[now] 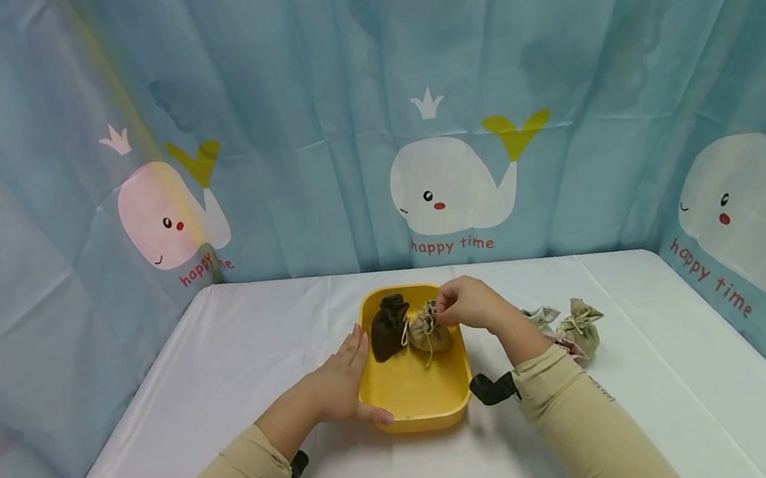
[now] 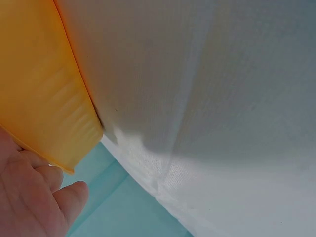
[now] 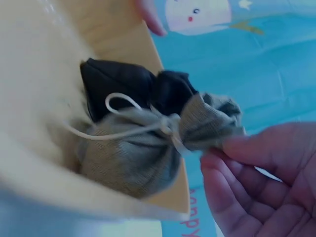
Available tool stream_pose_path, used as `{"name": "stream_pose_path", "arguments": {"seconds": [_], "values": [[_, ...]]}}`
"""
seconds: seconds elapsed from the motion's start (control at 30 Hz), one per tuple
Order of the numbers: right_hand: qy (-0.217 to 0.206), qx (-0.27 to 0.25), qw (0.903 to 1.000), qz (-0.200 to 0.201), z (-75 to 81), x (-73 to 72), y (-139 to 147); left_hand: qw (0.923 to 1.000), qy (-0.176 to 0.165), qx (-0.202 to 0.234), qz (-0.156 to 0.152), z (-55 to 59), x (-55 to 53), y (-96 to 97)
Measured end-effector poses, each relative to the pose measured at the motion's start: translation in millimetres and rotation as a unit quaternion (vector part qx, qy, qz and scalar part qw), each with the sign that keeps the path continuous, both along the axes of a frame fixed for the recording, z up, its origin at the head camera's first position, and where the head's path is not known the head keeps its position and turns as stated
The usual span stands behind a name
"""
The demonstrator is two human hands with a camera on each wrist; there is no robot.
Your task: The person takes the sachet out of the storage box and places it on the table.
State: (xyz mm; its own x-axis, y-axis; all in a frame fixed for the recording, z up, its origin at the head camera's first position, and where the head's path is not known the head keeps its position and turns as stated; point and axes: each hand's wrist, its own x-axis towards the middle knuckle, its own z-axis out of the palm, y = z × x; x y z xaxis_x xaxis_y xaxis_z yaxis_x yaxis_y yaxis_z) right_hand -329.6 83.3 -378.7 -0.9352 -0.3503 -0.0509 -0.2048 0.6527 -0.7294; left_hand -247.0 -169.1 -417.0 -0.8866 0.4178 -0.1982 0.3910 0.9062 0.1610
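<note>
A yellow plastic bin (image 1: 417, 394) stands on the white table, with two drawstring pouches inside at its far end. My right hand (image 1: 472, 304) pinches the gathered neck of the beige pouch (image 1: 428, 335); the right wrist view shows thumb and finger on the cloth above its tied white cord (image 3: 170, 126). Beside it on the left leans the black pouch (image 1: 389, 331), partly behind the beige one in the right wrist view. My left hand (image 1: 337, 384) lies along the bin's left side, fingers extended at the rim and thumb at the near left corner.
Right of the bin, partly behind my right forearm, sit more pouches: a beige one (image 1: 583, 331), a pink one (image 1: 568, 347) and a grey one (image 1: 542, 317). A blue curtain (image 1: 316, 199) with whale prints surrounds the white table (image 1: 261, 327) at the back and sides.
</note>
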Motion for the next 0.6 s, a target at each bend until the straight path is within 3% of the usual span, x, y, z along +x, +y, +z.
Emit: {"name": "stream_pose_path", "arguments": {"seconds": [0.2,0.6], "values": [[-0.020,-0.017,0.9989,0.039,6.2,1.5,8.1,1.0000,0.000,0.004,0.003,1.0,0.1,-0.2],[-0.050,-0.059,0.9970,0.008,-1.7,3.7,9.4,0.9999,-0.003,0.010,0.004,-0.2,1.6,-1.0]]}}
